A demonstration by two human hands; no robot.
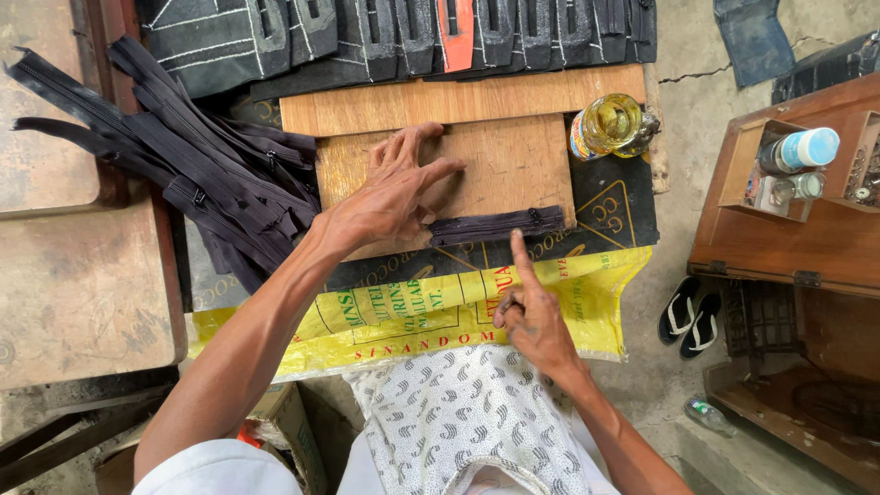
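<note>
My left hand [396, 191] lies flat with fingers spread on a small wooden board [513, 160], its thumb beside the left end of a short black zipper strip [496, 224] along the board's near edge. My right hand [529, 312] has its index finger stretched out, the tip touching the zipper strip from below; the other fingers are curled. A pile of long black zippers [183, 165] lies to the left of the board. Black fabric pieces [403, 37] with cut slots are lined up along the far edge.
A glass jar of yellowish liquid [610, 125] stands at the board's right corner. A yellow plastic sack [440, 312] covers the near edge. A wooden box [797, 211] with small bottles is at right, sandals [690, 316] on the floor below. A worn bench [82, 275] sits left.
</note>
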